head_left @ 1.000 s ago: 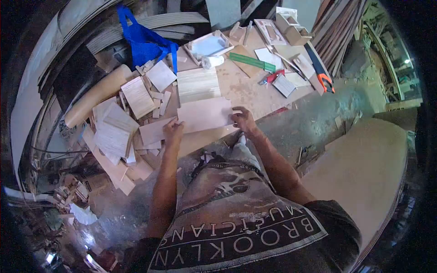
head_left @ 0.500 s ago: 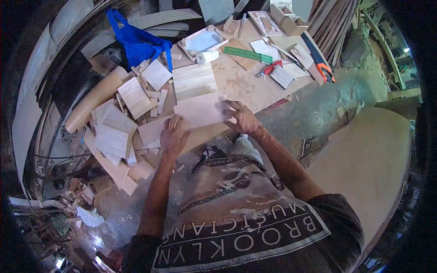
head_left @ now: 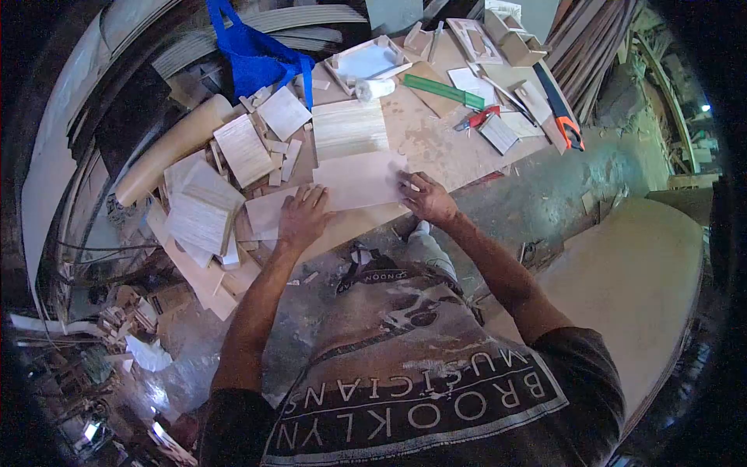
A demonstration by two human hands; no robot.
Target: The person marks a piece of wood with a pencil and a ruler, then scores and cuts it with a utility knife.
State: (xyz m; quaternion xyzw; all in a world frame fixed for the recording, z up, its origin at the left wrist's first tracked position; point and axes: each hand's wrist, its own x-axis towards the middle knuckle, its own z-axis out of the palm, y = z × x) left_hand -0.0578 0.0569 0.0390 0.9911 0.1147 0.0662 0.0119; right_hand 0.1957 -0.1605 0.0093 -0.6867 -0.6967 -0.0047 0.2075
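Observation:
A thin, pale wood panel lies along the near side of the worktable. My left hand holds its left end, fingers laid over the surface and the thumb by the front edge. At the right end, my right hand grips the panel with curled fingers; the fingertips are slightly blurred. Just beyond it sits a wood board with streaky grain. Another flat wood piece reaches out from beside my left hand.
Loose wood pieces pile up on the left, near a blue cloth bag. A green ruler, red-handled cutter and handsaw lie farther back. A large curved sheet stands at right.
The whole view has shifted, with the table sitting a little farther right and higher. Both hands stay at the ends of the panel, with only small finger movement.

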